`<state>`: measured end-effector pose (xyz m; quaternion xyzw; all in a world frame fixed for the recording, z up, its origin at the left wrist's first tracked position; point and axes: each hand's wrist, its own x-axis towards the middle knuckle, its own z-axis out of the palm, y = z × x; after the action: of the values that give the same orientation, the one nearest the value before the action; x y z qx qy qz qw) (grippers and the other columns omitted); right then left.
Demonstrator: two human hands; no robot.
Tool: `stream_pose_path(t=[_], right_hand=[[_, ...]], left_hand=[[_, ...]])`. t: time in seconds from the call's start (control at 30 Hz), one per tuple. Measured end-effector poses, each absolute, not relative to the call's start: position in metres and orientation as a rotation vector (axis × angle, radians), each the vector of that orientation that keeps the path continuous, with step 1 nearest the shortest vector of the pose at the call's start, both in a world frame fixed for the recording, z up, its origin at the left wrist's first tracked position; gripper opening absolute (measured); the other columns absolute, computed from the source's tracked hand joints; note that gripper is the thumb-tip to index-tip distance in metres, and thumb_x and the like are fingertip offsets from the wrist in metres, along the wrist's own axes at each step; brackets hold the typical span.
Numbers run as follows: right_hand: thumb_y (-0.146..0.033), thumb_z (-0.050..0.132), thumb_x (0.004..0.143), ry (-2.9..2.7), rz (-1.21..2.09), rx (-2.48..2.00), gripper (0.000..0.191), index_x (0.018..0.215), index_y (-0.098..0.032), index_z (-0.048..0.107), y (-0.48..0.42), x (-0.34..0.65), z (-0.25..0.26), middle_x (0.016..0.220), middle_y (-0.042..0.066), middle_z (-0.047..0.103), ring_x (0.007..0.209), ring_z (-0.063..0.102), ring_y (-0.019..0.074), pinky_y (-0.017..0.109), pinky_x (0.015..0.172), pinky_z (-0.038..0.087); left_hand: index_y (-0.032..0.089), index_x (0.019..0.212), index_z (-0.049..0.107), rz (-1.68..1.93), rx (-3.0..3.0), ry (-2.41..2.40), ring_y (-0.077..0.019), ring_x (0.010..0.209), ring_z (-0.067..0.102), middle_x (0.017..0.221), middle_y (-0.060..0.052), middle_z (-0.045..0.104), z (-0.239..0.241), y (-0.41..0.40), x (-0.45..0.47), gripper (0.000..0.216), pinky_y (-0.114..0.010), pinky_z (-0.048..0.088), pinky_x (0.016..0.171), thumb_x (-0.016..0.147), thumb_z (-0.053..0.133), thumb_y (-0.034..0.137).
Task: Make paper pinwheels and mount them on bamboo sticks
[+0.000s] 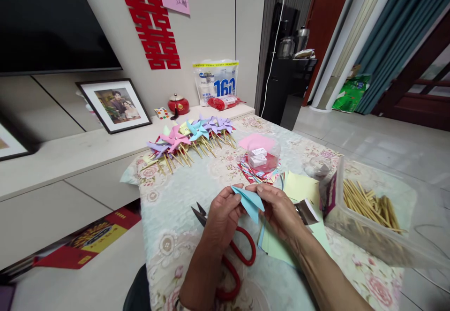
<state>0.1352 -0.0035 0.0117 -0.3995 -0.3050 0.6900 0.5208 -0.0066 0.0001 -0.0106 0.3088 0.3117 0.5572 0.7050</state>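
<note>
A folded piece of light blue paper (251, 204) is held up above the table between both hands. My left hand (225, 212) pinches its left edge between thumb and fingers. On the other side, my right hand (276, 203) grips the right edge with thumb and fingertips. Beneath my left wrist lies a pair of scissors (228, 278) with red handles, its blades apart; the forearm hides its middle. Under my right forearm rests a stack of coloured paper sheets (302, 186), with a dark, shiny object (306, 212) on top that I cannot make out.
Several finished paper pinwheels (176, 137) on sticks lie at the table's far left. Farther back stands a round clear container (270, 154) holding small white boxes. To the right, a clear plastic bin (365, 236) holds many thin sticks (369, 203). A flowered cloth (161, 236) covers the table.
</note>
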Motion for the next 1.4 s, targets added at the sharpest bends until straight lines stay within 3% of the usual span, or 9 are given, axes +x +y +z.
stream_pose_path(t=[0.17, 0.33, 0.43, 0.57, 0.73, 0.9, 1.1, 1.27, 1.4], right_hand=[[-0.041, 0.083, 0.065, -0.75, 1.656, -0.98, 0.032, 0.084, -0.016, 0.077, -0.004, 0.134, 0.01, 0.07, 0.004, 0.071, 0.062, 0.061, 0.014, 0.024, 0.058, 0.048], [-0.041, 0.085, 0.064, -0.777, 1.645, -1.012, 0.034, 0.084, -0.016, 0.076, -0.003, 0.135, 0.008, 0.065, 0.001, 0.067, 0.055, 0.056, 0.0106, 0.021, 0.053, 0.045], [-0.047, 0.081, 0.07, -0.79, 1.667, -0.984, 0.035, 0.087, -0.017, 0.075, -0.002, 0.136, 0.008, 0.06, -0.001, 0.063, 0.051, 0.055, 0.011, 0.024, 0.054, 0.045], [-0.052, 0.074, 0.077, -0.849, 1.658, -0.919, 0.036, 0.087, -0.017, 0.074, -0.001, 0.137, 0.007, 0.065, 0.001, 0.065, 0.052, 0.055, 0.0129, 0.027, 0.057, 0.045], [-0.051, 0.08, 0.07, -1.011, 1.463, -1.1, 0.038, 0.083, -0.016, 0.072, 0.0, 0.139, 0.003, 0.065, 0.0, 0.064, 0.058, 0.052, 0.0129, 0.025, 0.056, 0.038], [-0.051, 0.085, 0.062, -1.072, 1.308, -1.225, 0.042, 0.06, -0.016, 0.061, 0.0, 0.14, 0.003, 0.052, -0.005, 0.051, 0.051, 0.041, 0.0097, 0.024, 0.051, 0.028], [-0.05, 0.085, 0.063, -0.85, 1.611, -1.065, 0.04, 0.064, -0.018, 0.062, -0.001, 0.138, 0.004, 0.056, -0.001, 0.061, 0.053, 0.054, 0.0151, 0.028, 0.055, 0.039], [-0.047, 0.086, 0.064, -0.81, 1.686, -0.982, 0.039, 0.064, -0.017, 0.062, -0.002, 0.138, 0.002, 0.058, 0.0, 0.063, 0.052, 0.054, 0.0146, 0.028, 0.054, 0.041], [-0.045, 0.087, 0.063, -0.8, 1.701, -0.986, 0.039, 0.066, -0.017, 0.061, -0.003, 0.138, 0.002, 0.059, -0.001, 0.063, 0.052, 0.053, 0.0133, 0.027, 0.054, 0.041]], left_hand=[[0.02, 0.085, 0.069, 1.27, 0.732, 0.81, -0.021, 0.073, 0.064, 0.08, -0.006, 0.068, -0.004, 0.0, -0.007, 0.017, -0.032, 0.052, 0.066, 0.07, 0.074, 0.025], [0.019, 0.085, 0.068, 1.269, 0.699, 0.898, -0.0148, 0.064, 0.061, 0.076, -0.002, 0.068, -0.005, 0.0, -0.005, 0.025, -0.027, 0.05, 0.061, 0.062, 0.077, 0.017], [0.016, 0.081, 0.068, 1.247, 0.738, 0.918, -0.0112, 0.054, 0.055, 0.065, 0.0, 0.065, -0.014, 0.003, -0.004, 0.025, -0.024, 0.046, 0.055, 0.061, 0.081, 0.023], [0.014, 0.076, 0.067, 1.263, 0.777, 0.968, -0.0115, 0.055, 0.055, 0.065, -0.001, 0.066, -0.026, 0.007, -0.005, 0.028, -0.023, 0.046, 0.051, 0.064, 0.082, 0.035], [0.015, 0.073, 0.067, 1.244, 0.871, 1.054, -0.0106, 0.053, 0.052, 0.06, 0.001, 0.063, -0.027, 0.008, -0.007, 0.03, -0.021, 0.044, 0.05, 0.065, 0.082, 0.038], [0.015, 0.074, 0.067, 1.132, 0.892, 0.97, -0.0104, 0.054, 0.05, 0.061, 0.001, 0.061, -0.018, 0.002, -0.007, 0.031, -0.021, 0.043, 0.05, 0.065, 0.083, 0.039], [0.019, 0.074, 0.068, 1.149, 0.696, 0.679, -0.0148, 0.062, 0.051, 0.068, -0.002, 0.06, 0.001, -0.004, -0.008, 0.031, -0.026, 0.046, 0.056, 0.08, 0.068, 0.049], [0.019, 0.074, 0.068, 1.162, 0.638, 0.61, -0.015, 0.066, 0.053, 0.076, -0.002, 0.063, 0.009, -0.006, -0.006, 0.022, -0.028, 0.048, 0.063, 0.075, 0.076, 0.04], [0.017, 0.08, 0.069, 1.161, 0.651, 0.493, -0.015, 0.069, 0.053, 0.078, -0.004, 0.065, 0.003, -0.006, -0.006, 0.02, -0.029, 0.048, 0.068, 0.08, 0.073, 0.037]])
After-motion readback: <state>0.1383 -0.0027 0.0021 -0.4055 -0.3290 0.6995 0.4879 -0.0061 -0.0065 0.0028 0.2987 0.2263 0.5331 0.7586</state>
